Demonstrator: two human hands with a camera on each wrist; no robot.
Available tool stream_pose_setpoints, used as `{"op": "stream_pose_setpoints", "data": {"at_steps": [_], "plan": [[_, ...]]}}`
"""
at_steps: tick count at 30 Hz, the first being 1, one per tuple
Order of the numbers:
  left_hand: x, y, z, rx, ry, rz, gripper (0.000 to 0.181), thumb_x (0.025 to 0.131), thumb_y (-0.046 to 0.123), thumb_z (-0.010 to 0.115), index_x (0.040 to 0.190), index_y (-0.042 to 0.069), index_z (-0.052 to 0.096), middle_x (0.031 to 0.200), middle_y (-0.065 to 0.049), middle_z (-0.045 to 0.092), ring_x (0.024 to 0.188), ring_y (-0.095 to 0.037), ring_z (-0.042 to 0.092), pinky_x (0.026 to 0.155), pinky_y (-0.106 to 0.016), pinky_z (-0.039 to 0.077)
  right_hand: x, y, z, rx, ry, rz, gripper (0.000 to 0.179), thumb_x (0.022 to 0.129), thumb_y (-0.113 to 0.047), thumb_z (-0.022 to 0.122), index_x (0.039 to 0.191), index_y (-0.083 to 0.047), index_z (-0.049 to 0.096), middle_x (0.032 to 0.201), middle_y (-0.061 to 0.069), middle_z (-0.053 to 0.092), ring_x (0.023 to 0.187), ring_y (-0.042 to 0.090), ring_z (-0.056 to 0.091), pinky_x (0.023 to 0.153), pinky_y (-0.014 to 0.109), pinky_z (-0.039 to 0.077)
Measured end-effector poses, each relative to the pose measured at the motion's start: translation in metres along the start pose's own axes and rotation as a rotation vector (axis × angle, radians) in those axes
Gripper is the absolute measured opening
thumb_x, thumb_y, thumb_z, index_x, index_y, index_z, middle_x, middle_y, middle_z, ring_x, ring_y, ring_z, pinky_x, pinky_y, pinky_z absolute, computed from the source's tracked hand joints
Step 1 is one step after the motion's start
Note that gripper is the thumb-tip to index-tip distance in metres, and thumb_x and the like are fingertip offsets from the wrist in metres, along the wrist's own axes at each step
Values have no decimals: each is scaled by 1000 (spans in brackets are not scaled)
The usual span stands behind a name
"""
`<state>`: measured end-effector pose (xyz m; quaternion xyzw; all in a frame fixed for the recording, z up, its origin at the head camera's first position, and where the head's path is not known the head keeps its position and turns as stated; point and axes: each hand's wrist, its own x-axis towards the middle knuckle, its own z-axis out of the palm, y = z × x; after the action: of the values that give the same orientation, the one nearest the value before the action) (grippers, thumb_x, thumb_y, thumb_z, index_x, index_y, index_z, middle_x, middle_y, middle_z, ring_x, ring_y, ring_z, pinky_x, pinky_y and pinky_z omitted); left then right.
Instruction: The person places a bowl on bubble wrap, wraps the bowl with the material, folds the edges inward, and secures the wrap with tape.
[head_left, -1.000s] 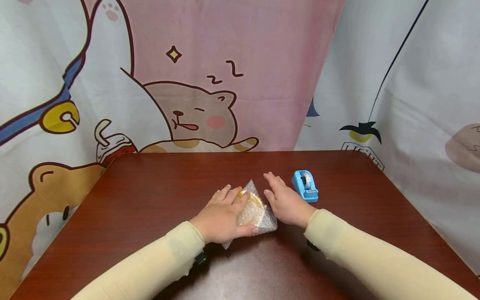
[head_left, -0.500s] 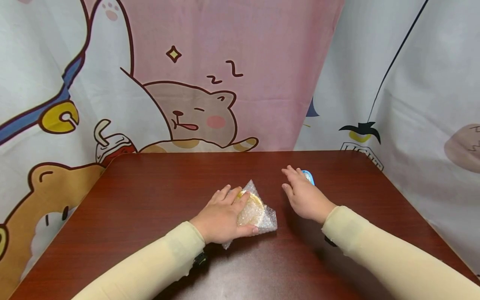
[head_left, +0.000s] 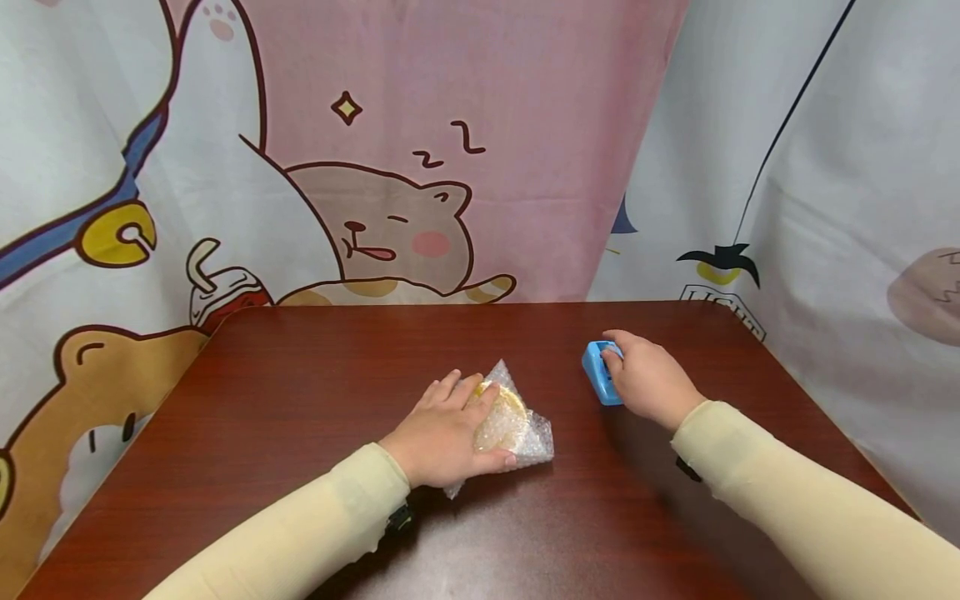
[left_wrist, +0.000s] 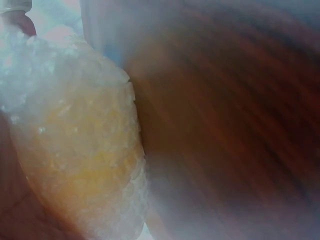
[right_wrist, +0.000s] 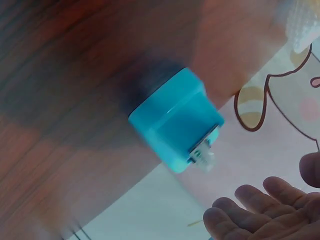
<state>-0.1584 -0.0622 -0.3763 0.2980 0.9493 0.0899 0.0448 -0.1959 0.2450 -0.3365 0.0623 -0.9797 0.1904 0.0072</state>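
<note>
Under my left hand (head_left: 442,433) lies a bubble-wrapped bundle (head_left: 504,421) with a round, yellow-edged thing inside. The hand rests over its left side, fingers extended and spread; clear wrap corners stick out beyond it. Close up in the left wrist view, the bubble wrap (left_wrist: 85,140) lies against the palm. My right hand (head_left: 651,377) hovers at the right side of a light-blue tape dispenser (head_left: 599,377), covering part of it in the head view. The right wrist view shows that dispenser (right_wrist: 175,120) on the tabletop, its cutter and tape end visible, with the loosely bent fingers (right_wrist: 255,200) apart from it.
The brown wooden table (head_left: 337,358) has its far edge against a cartoon-printed curtain (head_left: 525,150). Cloth also hangs along the left and right sides. The dispenser stands to the right of the wrapped bundle, with bare tabletop between them.
My right hand has moved right from beside the bundle, passing over the tape dispenser to its right side. The left hand and the bundle have stayed in place.
</note>
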Motion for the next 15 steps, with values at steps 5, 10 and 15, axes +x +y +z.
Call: {"op": "stream_pose_setpoints", "data": {"at_steps": [5,10,15], "plan": [[0,0,1,4,3,-1,101,94,83,45,168,16,29,173,-15,27,160,-46,21,131,-58,20,0,6,-4,-9,3,51,50,110,-28,51,151,1,50,143,27,60,111,40,63,99,64,55],[0,0,1,3,4,-4,101,94,83,45,168,16,30,174,-15,27,160,-46,21,131,-58,20,2,12,-7,-30,-8,84,52,110,-28,51,150,4,49,146,30,57,114,42,63,104,66,52],[0,0,0,4,3,-4,100,94,83,46,168,16,30,174,-14,27,160,-46,21,131,-58,20,4,20,-6,-41,-33,112,51,110,-28,51,149,6,51,142,32,59,111,42,63,101,66,54]]}}
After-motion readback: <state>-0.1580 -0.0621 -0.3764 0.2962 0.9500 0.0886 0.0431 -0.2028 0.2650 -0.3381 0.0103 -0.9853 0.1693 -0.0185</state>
